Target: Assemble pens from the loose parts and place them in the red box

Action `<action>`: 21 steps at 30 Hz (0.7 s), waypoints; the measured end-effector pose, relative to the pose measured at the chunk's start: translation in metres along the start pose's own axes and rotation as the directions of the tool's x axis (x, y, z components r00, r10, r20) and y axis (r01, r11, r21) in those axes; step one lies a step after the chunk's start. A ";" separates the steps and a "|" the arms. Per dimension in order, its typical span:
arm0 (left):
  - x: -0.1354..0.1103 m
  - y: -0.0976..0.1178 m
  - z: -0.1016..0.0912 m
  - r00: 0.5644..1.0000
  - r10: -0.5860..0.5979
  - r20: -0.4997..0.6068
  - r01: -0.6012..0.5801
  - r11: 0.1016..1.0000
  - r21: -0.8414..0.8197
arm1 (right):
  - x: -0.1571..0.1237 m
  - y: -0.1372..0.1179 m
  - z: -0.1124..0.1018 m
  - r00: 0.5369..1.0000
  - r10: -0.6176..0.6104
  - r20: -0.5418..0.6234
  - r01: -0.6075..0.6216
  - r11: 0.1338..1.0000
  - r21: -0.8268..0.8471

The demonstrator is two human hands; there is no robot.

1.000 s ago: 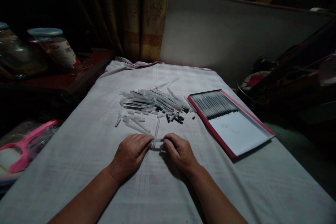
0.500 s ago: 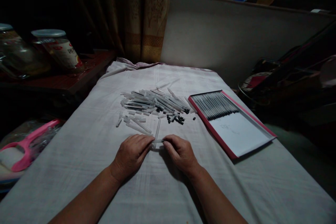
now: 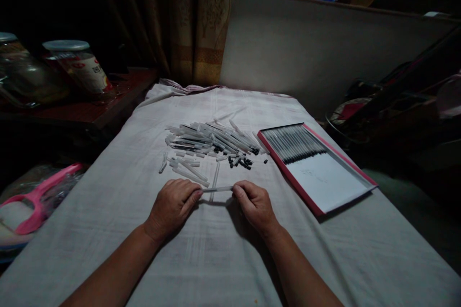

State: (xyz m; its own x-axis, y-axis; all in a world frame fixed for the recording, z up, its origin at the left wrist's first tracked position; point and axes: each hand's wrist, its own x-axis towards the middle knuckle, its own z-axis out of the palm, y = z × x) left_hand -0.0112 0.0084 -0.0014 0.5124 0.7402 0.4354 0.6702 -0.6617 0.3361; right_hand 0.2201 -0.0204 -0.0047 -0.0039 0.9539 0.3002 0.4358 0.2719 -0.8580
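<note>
A thin, pale pen is stretched level between my two hands. My left hand pinches its left end with closed fingers, and my right hand pinches its right end. Behind it, a clear pen tube lies on the cloth, pointing away from me. Beyond my hands is a loose heap of pens and pen parts. Small black caps or plugs lie scattered at its near right, and short clear pieces at its near left.
Right of the heap sits a shallow red-edged box with a row of black-tipped pens in its far half. A white checked cloth covers the table. Jars stand on a dark side table; a pink-handled object lies left.
My hands have moved apart, the left one leftward and the right one rightward. More of the pen now shows between them.
</note>
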 end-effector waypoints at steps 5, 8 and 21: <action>0.001 0.000 0.001 0.996 -0.016 -0.086 0.009 0.996 -0.084 | -0.001 0.004 0.002 0.997 0.075 0.021 -0.075 0.997 0.033; 0.002 0.002 0.001 0.993 -0.034 -0.115 0.019 0.992 -0.124 | -0.002 0.007 0.004 0.994 0.108 0.030 -0.109 0.993 0.039; 0.003 0.007 0.005 0.980 -0.002 -0.199 -0.026 0.990 -0.140 | 0.000 0.013 0.005 0.982 0.179 0.063 -0.186 0.973 0.137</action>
State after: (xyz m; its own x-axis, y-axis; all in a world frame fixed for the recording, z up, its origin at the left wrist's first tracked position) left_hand -0.0022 0.0063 -0.0015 0.3940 0.7029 0.5922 0.5746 -0.6913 0.4381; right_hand 0.2217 -0.0160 -0.0181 0.0177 0.9932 0.1153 0.3016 0.1047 -0.9477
